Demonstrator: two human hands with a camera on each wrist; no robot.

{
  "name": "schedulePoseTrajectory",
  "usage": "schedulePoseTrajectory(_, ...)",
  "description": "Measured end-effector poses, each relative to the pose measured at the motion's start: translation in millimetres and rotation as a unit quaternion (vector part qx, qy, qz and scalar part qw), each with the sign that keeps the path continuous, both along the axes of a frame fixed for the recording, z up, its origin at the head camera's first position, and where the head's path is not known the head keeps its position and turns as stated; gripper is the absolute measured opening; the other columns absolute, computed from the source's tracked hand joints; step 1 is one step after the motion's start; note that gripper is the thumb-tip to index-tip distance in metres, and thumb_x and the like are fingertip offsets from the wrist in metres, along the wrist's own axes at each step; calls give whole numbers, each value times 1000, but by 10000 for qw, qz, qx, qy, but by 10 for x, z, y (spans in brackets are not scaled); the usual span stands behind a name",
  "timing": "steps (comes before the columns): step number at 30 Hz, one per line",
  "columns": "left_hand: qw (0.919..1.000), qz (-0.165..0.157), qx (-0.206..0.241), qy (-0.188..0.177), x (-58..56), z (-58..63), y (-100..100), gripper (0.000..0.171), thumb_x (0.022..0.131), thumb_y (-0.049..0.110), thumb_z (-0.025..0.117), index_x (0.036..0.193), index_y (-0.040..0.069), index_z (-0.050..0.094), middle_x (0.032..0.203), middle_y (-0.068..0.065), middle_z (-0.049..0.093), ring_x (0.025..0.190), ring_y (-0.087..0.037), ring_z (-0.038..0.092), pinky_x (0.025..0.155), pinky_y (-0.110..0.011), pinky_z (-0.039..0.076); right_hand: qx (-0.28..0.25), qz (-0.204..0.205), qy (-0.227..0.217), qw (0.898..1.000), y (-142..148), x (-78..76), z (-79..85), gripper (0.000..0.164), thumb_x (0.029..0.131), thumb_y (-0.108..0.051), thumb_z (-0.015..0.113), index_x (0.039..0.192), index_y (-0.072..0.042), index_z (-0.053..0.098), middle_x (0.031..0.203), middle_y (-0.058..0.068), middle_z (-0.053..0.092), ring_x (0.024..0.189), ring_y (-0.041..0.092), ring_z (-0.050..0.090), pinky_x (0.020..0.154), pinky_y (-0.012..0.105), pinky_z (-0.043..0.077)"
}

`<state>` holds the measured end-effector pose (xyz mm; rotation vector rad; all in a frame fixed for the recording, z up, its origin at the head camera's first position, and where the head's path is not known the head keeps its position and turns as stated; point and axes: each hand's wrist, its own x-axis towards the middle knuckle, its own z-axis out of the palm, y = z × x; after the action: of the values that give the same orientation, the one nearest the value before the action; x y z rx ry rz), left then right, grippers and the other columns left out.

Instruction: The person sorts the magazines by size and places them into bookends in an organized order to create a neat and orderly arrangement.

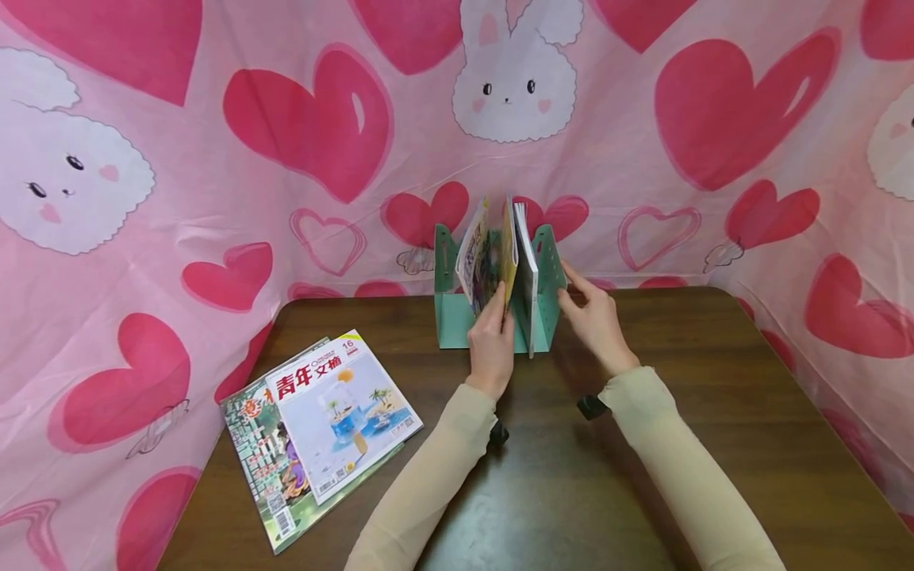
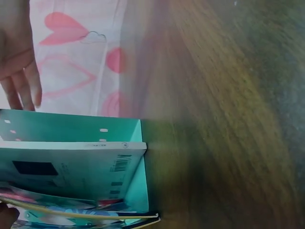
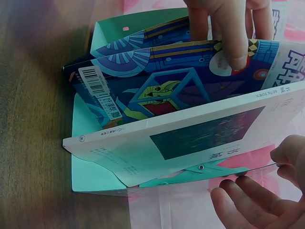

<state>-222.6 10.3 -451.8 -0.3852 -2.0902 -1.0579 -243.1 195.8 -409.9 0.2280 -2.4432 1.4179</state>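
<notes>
A mint-green book stand (image 1: 450, 321) stands near the table's back edge with several thin magazines upright or leaning in it. My left hand (image 1: 491, 345) reaches in from the front and grips a blue magazine with a yellow edge (image 3: 167, 78), thumb on its cover. To its right leans a white magazine (image 1: 528, 277), apart from the left hand. At the stand's right side panel (image 1: 547, 270), my right hand (image 1: 598, 327) pinches the edge between thumb and finger. Its other fingers (image 3: 238, 195) lie spread along the outside of that panel.
Two more magazines lie overlapped flat at the table's left: a white one (image 1: 350, 420) over a green one (image 1: 267, 468). A pink cloth with hearts and rabbits (image 1: 543, 166) hangs behind the brown wooden table (image 1: 714, 412).
</notes>
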Motion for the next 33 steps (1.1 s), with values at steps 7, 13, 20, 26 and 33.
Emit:
schedulePoseTrajectory(7,9984,-274,-203,-444,76,45,-47,51,104,8,62,153,4,51,142,-15,64,126,-27,65,100,-39,56,-61,-1,40,10000,-9,4,-9,52,105,-18,60,156,-18,50,124,24,71,101,34,70,73,7,49)
schedulePoseTrajectory(13,9980,-324,-449,-297,132,78,-129,45,104,7,61,147,-4,55,130,-19,70,112,-29,72,89,-38,60,-48,47,30,10000,4,1,-20,53,105,-18,60,157,-19,49,124,25,70,101,35,69,72,6,49)
schedulePoseTrajectory(20,9977,-290,-561,-244,202,117,-237,37,103,8,65,137,-5,64,122,-19,74,105,-29,75,86,-37,61,7,63,103,9999,0,1,-12,52,105,-18,59,157,-18,48,122,26,71,100,36,69,71,4,47)
schedulePoseTrajectory(26,9976,-303,-588,-227,254,113,-296,30,101,7,67,128,-5,70,114,-18,76,96,-28,76,81,-37,62,-7,81,136,9999,8,-2,-26,52,105,-17,59,157,-17,49,122,27,71,98,36,69,71,4,48)
schedulePoseTrajectory(33,9974,-299,-617,-204,288,109,-350,29,101,6,68,127,-6,70,115,-20,75,100,-30,75,84,-39,62,22,58,100,9999,5,2,-18,53,105,-18,59,157,-18,47,123,25,70,98,34,69,71,7,49)
